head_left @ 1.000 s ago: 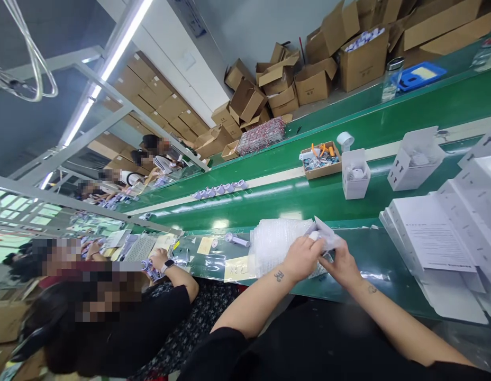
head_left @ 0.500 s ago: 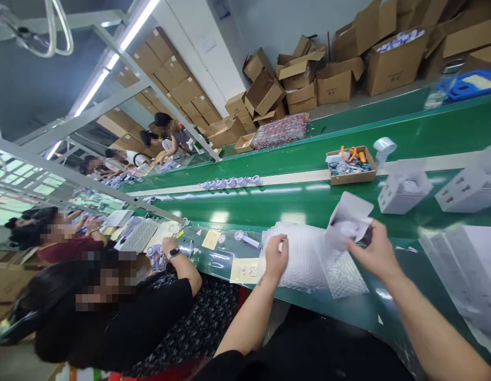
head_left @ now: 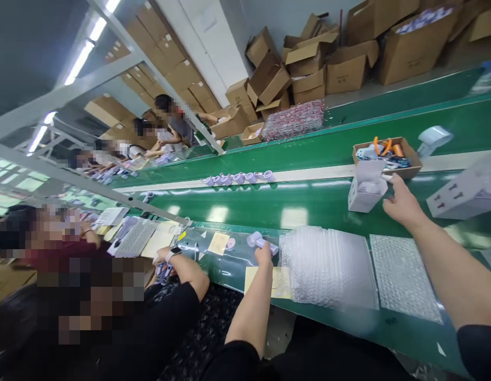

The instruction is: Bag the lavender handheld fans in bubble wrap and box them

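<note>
My left hand [head_left: 263,255] reaches forward to a small lilac hand-held fan [head_left: 258,241] lying on the bench edge, and its fingers close over the handle. Just right of it lies a stack of bubble-wrap bags [head_left: 325,264], with a single bubble bag [head_left: 404,275] beside that. My right hand [head_left: 402,203] is stretched out over the green conveyor belt [head_left: 309,203], fingers curled, with its fingertips at the flap of an open white box [head_left: 364,190] that has a white wrapped item inside. Whether it pinches the flap is unclear.
A cardboard tray of tools [head_left: 386,153] and a tape roll [head_left: 434,137] sit behind the box; another white box [head_left: 465,193] is at the right. A row of lilac fans [head_left: 237,178] rides the belt. A co-worker's arm [head_left: 182,264] works at my left. Cartons are piled at the back.
My right hand carried the wrapped item from the bench out to the white box on the belt and no longer shows it. My left hand left the bubble wrap and moved left onto the lilac fan.
</note>
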### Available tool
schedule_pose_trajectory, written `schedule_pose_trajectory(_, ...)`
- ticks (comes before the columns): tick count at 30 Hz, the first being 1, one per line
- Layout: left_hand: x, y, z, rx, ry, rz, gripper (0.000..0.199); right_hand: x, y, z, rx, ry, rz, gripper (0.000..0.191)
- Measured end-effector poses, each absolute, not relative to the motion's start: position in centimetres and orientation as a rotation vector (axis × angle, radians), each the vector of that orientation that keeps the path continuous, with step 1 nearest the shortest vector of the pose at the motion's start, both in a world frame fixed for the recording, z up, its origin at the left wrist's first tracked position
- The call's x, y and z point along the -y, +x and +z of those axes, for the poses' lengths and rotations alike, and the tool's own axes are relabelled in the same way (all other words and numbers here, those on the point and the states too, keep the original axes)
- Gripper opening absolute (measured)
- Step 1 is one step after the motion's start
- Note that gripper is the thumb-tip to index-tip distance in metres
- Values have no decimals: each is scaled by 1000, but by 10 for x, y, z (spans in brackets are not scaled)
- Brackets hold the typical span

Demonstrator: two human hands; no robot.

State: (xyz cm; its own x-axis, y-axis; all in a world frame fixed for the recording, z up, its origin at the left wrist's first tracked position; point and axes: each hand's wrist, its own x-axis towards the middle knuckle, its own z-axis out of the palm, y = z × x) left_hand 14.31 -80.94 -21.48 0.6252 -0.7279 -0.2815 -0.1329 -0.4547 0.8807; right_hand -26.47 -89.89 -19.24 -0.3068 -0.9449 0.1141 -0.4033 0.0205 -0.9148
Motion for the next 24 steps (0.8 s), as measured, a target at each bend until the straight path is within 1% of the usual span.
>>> schedule_pose_trajectory(2,804,125,-209,626,1897,-914,24,860,-251,-185,-1823,-1193,-1373,44)
schedule_pose_trajectory(4,791,92,-202,628,1796,-1046,23,816,-229,-186,-1780,-1065,-1334,26)
schedule_pose_trajectory(5,781,70,-200,651,1714,-1152,24,793,-217,-190,-1699,-1019,-1263,25)
schedule_pose_trajectory(7,755,19,-199,726,1454,-1496,27,754,-198,-200,-1306,-742,-1039,31)
schedule_pose_trajectory(9,728,-32,-204,827,1273,-1860,35,725,-192,-208,-1087,-483,-988,35)
schedule_pose_trajectory(10,716,-54,-210,875,1247,-1985,38,713,-196,-211,-1053,-372,-1017,35)
schedule_pose_trajectory(11,706,-72,-216,934,1280,-2037,42,703,-204,-212,-1060,-276,-1079,33)
schedule_pose_trajectory(12,700,-86,-223,1047,1350,-2028,44,693,-216,-213,-1092,-193,-1153,32)
schedule_pose_trajectory(14,693,-104,-238,1489,1483,-1827,41,671,-246,-213,-1177,-67,-1283,30)
schedule_pose_trajectory(16,694,-113,-251,2142,1447,-1479,30,644,-275,-213,-1223,28,-1332,31)
schedule_pose_trajectory(18,699,-119,-261,2709,1256,-1120,28,614,-295,-214,-1209,112,-1287,31)
schedule_pose_trajectory(19,701,-121,-265,2898,1167,-981,27,599,-301,-215,-1189,145,-1257,30)
schedule_pose_trajectory(21,706,-127,-268,3107,1056,-822,23,576,-307,-218,-1144,192,-1200,28)
schedule_pose_trajectory(24,712,-134,-267,3202,1023,-764,24,563,-307,-219,-1052,197,-1113,27)
